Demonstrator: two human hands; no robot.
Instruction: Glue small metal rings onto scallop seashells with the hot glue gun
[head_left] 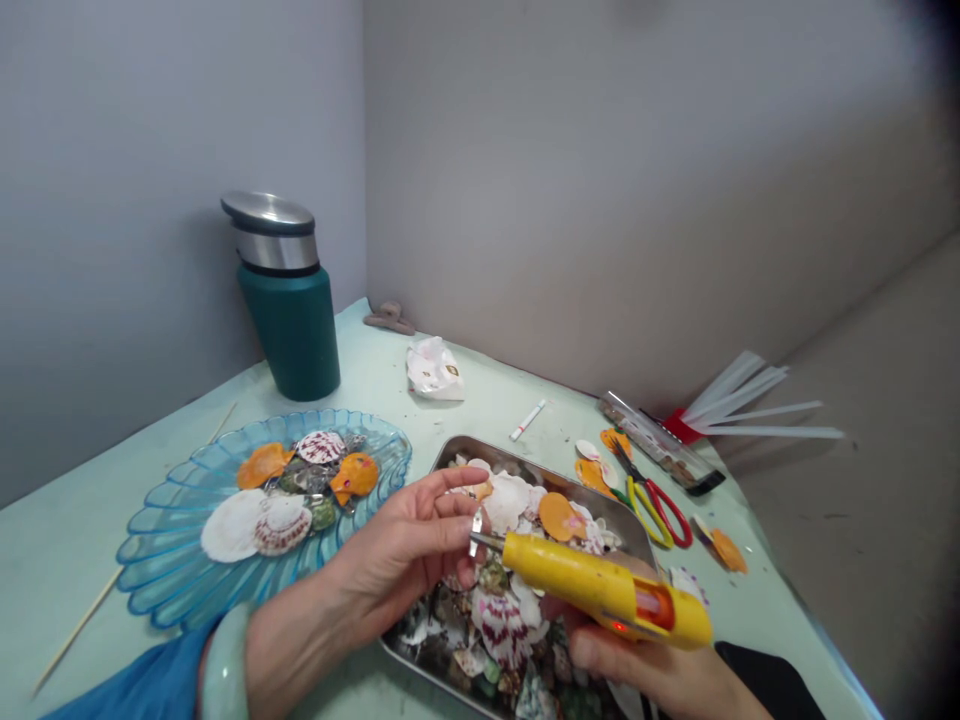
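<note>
From afar I have right hand (637, 655) clamped around yellow glue gun (570, 575), left hand (397, 550) pinching 1 small silvery piece (476, 528) at nozzle (489, 541); contact I cannot tell. Below hands, metal tray (634, 522) with shells (510, 500); left of left hand, blue dish (161, 540).

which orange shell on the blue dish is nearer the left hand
The right-hand orange shell; the other orange shell lies farther from the left hand, on the dish behind the plain white shell.

Above a tray (639, 532) of shells (508, 622), the right hand (634, 660) holds a glue gun (570, 575), nozzle (491, 541) at a small piece (475, 528) pinched by the left hand (405, 545). A bottle (292, 335) stands behind a dish (163, 545).
</note>
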